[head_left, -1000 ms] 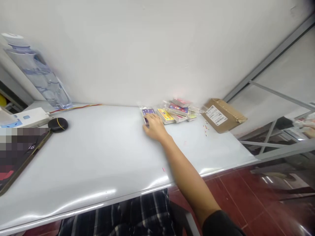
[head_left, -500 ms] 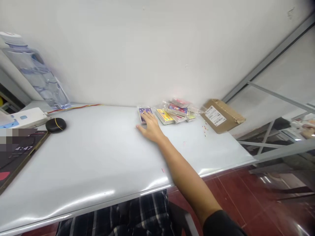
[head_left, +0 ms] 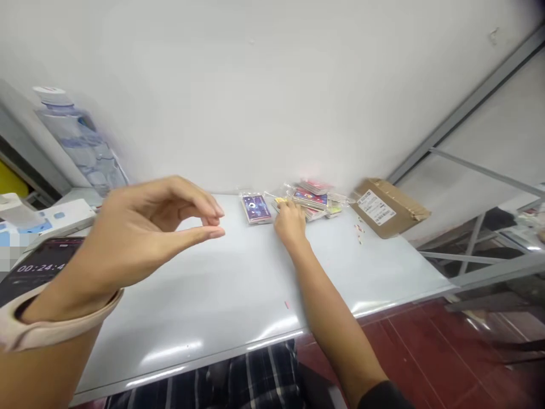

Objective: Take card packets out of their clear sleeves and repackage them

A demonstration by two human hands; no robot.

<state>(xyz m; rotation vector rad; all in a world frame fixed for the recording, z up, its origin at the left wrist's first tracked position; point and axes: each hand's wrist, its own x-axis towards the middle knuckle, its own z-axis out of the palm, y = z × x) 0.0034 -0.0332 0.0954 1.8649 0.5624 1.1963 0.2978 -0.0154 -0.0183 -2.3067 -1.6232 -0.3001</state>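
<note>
My left hand [head_left: 157, 227] is raised in the near left over the table, its fingers curved and a small gap between thumb and fingertips, nothing between them. A pale band circles that wrist. At the back of the table my right hand [head_left: 290, 222] closes over a yellow pack of cards [head_left: 280, 201], most of which its fingers cover. Just left of it lies a purple pack of cards [head_left: 256, 208] in clear wrapping. To its right is a heap of wrapped card packs [head_left: 311, 197], with a blue and red one near the top.
A cardboard box [head_left: 389, 207] with a white label leans at the table's right end, scraps beside it. On the left stand a clear water bottle [head_left: 87, 145], a white power strip [head_left: 63, 217] and a phone [head_left: 36, 264] showing a timer. White wall behind.
My right hand has left the purple pack and moved right onto the yellow one. My left hand has come into view from the left, hiding the black rounded object there.
</note>
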